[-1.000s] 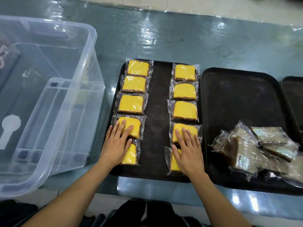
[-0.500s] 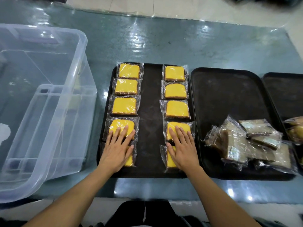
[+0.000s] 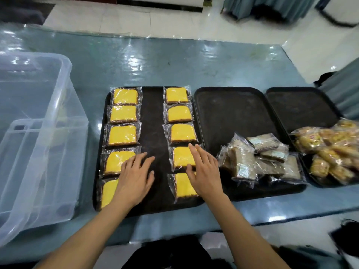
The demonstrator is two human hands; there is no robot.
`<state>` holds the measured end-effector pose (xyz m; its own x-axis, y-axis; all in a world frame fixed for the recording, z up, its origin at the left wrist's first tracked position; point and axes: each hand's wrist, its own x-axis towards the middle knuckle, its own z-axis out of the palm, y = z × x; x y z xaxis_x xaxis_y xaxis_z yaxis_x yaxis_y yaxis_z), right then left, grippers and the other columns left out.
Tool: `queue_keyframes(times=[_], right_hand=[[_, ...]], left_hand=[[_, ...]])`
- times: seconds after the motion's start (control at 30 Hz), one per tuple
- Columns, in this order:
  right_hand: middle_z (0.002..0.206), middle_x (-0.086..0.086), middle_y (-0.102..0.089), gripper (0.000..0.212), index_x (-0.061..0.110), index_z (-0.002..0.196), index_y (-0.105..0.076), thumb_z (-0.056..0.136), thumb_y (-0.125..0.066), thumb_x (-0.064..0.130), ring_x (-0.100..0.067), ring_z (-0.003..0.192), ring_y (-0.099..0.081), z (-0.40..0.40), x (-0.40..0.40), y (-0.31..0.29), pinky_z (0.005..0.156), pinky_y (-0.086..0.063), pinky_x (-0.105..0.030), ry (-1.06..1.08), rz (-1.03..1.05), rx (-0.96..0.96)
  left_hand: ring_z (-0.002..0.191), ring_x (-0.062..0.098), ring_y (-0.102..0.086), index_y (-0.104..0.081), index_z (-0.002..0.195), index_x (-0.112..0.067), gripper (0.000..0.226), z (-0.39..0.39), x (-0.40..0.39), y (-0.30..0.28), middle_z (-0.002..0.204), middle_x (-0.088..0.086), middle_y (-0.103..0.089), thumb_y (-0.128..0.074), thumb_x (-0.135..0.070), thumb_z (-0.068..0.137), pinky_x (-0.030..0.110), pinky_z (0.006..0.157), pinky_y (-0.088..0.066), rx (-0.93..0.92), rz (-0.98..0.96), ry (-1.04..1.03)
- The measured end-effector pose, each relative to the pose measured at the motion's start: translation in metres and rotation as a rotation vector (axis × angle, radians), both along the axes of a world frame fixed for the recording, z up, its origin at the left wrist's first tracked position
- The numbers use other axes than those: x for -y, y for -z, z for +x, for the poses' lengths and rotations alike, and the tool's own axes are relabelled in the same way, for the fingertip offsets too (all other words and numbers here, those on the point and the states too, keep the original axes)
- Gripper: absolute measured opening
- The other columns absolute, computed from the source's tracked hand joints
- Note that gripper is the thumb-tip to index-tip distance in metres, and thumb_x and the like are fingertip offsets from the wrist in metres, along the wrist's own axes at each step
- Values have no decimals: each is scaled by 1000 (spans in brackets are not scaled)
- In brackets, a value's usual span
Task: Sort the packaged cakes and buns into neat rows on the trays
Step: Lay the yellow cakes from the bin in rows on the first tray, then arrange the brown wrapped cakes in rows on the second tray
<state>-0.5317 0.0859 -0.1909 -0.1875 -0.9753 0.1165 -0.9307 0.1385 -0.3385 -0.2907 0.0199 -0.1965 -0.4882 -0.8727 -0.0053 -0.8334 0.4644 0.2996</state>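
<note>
A clear plastic bin (image 3: 37, 136) sits on the glossy table (image 3: 174, 61).

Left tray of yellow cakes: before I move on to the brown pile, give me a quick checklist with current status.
1. Two rows of five yellow cakes on the left tray: ok.
2. Rows straight: mostly ok; the nearest right-row cake sits slightly askew.
3. Left hand free: ok, fingers flat over the nearest left-row cakes, gripping nothing.
4. Right hand free: ok, fingers spread over the right row.
5. Space on the middle tray: ok, far half bare.
6. Brown cakes sorted: not ok, heaped at the near end.
</note>
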Motion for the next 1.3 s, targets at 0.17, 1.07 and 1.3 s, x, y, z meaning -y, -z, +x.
queue_keyframes(times=[0.17, 1.07, 1.3], right_hand=[[144, 1, -51, 54, 21, 148, -46, 96, -58, 24, -17, 132, -46, -35, -35, -30, 111, -38, -39, 67, -136, 60], [129, 18, -50, 51, 29, 142, -50, 94, -63, 18, -6, 121, -48, -261, -72, -19, 107, -42, -33, 83, 36, 469], [115, 12, -67, 31, 45, 121, -57, 98, -63, 26, -3, 106, -64, -266, -21, -43, 96, -55, -39, 228, 86, 923]], left_hand=[[125, 23, -48, -55, 133, -24, 39, -63, -26, -35, 136, 0, -53, -56, -27, 94, 43, 105, -41, -110, -83, 117], [105, 5, -63, -53, 132, -30, 29, -308, -93, -71, 118, -16, -64, -51, -24, 104, 26, 87, -52, -587, 164, -155], [94, 2, -64, -64, 115, -30, 18, -320, -55, -65, 98, -13, -69, -50, -32, 104, 33, 85, -54, -748, 427, -381]])
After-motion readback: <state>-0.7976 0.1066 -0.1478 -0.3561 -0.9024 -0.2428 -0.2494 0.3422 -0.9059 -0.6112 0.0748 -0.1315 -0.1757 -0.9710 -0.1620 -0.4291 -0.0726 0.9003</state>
